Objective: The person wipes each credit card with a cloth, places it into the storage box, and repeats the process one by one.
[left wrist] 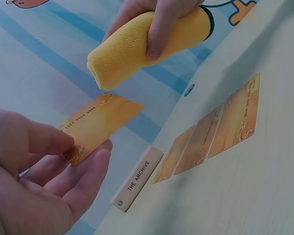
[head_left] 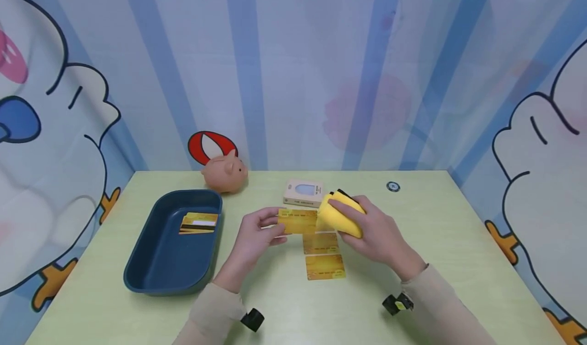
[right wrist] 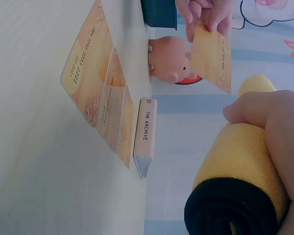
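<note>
My left hand [head_left: 257, 237] pinches a gold bank card [head_left: 297, 221] by its left edge, thumb on the printed face and fingers behind it, raised above the table. In my right hand [head_left: 379, 233] is a folded yellow cloth [head_left: 339, 217] with a black edge, gripped just right of the card. From the left wrist view, a gap shows between cloth and card. Three more gold cards lie in a column on the table: the nearest card [head_left: 325, 267], a middle card [head_left: 320, 243], and a far card [right wrist: 125, 137] that the held card partly covers in the head view.
A dark blue tray [head_left: 171, 271] stands at the left with several cards [head_left: 199, 222] inside. Behind it sits a pink piggy bank [head_left: 224, 175]. A small box [head_left: 303, 192] marked THE ARCHIVE lies beyond the cards. A round token [head_left: 393, 186] rests at the back right.
</note>
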A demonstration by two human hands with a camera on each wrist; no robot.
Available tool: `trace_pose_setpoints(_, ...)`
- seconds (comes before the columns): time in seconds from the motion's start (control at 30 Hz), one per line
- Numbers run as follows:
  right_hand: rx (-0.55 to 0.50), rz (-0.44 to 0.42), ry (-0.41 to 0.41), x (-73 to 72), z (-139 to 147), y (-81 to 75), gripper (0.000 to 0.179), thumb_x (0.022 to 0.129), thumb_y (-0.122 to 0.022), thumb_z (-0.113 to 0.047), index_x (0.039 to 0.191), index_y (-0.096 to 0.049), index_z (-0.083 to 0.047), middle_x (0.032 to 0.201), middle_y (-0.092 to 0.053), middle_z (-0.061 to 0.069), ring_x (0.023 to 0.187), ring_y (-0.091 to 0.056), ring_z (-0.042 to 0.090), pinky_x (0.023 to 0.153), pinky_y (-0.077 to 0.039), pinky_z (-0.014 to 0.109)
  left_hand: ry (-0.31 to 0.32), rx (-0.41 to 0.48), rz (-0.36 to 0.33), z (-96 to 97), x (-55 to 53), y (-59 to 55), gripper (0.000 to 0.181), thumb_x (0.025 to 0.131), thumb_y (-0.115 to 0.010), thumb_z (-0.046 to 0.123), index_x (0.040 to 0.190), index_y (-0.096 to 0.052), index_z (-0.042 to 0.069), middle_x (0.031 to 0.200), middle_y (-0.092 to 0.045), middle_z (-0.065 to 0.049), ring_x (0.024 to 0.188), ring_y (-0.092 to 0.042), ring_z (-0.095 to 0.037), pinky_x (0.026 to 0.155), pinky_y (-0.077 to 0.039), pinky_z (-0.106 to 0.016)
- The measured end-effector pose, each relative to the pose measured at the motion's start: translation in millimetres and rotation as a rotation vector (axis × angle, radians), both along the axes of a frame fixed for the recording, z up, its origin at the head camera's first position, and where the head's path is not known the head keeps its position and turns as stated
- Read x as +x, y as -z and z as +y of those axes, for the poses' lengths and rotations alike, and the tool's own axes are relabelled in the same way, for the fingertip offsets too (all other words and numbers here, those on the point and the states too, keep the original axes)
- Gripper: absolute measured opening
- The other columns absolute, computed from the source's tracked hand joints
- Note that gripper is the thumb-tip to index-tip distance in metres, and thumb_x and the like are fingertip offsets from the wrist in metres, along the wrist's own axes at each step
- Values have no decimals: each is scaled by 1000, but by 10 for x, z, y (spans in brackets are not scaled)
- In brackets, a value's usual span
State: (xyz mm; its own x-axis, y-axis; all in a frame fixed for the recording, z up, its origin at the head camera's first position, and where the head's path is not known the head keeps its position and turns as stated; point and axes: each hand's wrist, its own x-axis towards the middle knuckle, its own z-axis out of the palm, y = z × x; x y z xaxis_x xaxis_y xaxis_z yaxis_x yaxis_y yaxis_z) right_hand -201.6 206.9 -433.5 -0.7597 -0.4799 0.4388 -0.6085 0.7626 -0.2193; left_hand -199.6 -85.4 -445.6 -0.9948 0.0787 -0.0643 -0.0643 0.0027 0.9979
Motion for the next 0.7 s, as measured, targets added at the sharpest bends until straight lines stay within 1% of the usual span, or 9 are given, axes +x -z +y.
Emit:
trace_pose_setpoints(0.07, -7, 3, -2, 7, 3, 1, 70, 89, -80, -24, 153, -54, -33, 127, -58, 15, 78, -54, 17, 58, -48, 29, -11, -10, 24, 14, 11, 13, 30, 99, -64, -6, 128, -70, -1, 114, -75, -19, 94, -76, -25, 79, -65, -37)
trace_pose_setpoints(0.2, -20, 13, -9, 8, 5, -2, 70, 89, -79, -23, 153, -54, -33, 126, -58, 14, 78, -54, 18, 58, -48, 30, -29, -40, 54, 34, 24, 13, 22, 99, -64, -6, 118, -75, 0, 111, -75, -17, 96, -74, -23, 81, -65, -38)
trace_pose_setpoints(0.33, -23, 13, -12, 4, -6, -13, 70, 88, -79, -22, 153, -55, -32, 126, -58, 14, 78, -54, 18, 58, -47, 30, -33, -61, 51, 39, 19, -9, 19, 99, -66, -5, 112, -78, 1, 111, -74, -13, 101, -71, -25, 86, -64, -38)
trace_pose_setpoints(0.43, -22, 7, -8, 13, -14, -11, 70, 88, -79, -22, 152, -55, -32, 126, -58, 14, 78, -54, 17, 58, -47, 29, -30, -60, 48, 43, 25, -15, 19, 99, -65, -5, 110, -79, 1, 115, -74, -13, 103, -71, -27, 90, -62, -38)
trace_pose_setpoints(0.6, -25, -5, 0, 34, -18, -9, 70, 88, -80, -21, 153, -55, -32, 127, -58, 14, 77, -53, 17, 58, -47, 29, -23, -37, 57, 52, 33, -1, 18, 99, -64, -7, 106, -79, -2, 124, -73, -17, 109, -71, -32, 95, -60, -40)
trace_pose_setpoints(0.7, -28, -6, 1, 37, -19, -16, 71, 87, -79, -21, 153, -55, -32, 127, -58, 15, 76, -53, 17, 57, -46, 29, -22, -25, 59, 53, 25, 3, 17, 98, -63, -9, 103, -78, -4, 130, -71, -19, 111, -72, -31, 96, -60, -40)
